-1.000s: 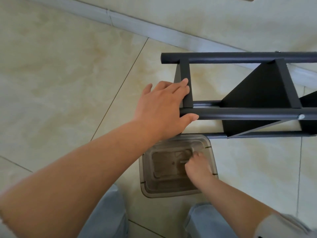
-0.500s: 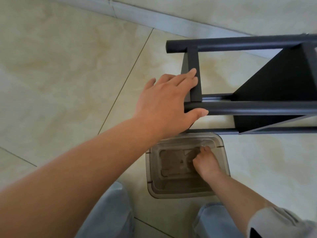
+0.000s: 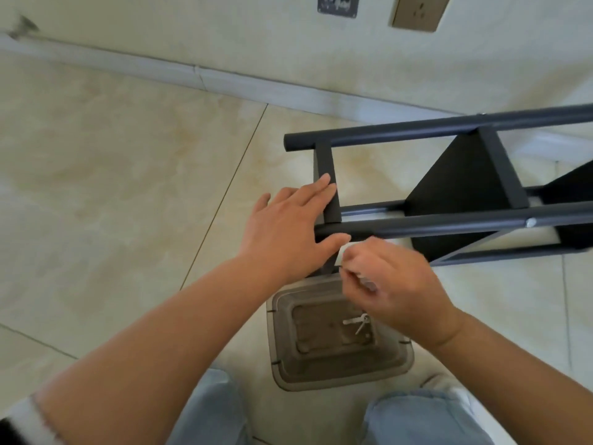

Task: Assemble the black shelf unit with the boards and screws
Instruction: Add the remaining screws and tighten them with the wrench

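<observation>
**Fingers on the frame, a screw pinched beside them**

Our left-hand fingers lie straight and released across the end rail of the black shelf unit, the left hand resting flat on it with the thumb tucked under the near tube. The forearm reaches in from the lower left.

Just right of that thumb, our right hand is curled, its fingers pinching a small silvery screw along with a pale scrap we cannot identify. It hovers close to the near tube, above the far edge of the clear plastic tub.

The shelf unit lies on its side on the tiled floor, stretching rightward away from the fingers: dark round tubes, flat black boards set between them, one bright screw head on the near tube. Below the right hand, loose screws rest inside the tub.
</observation>
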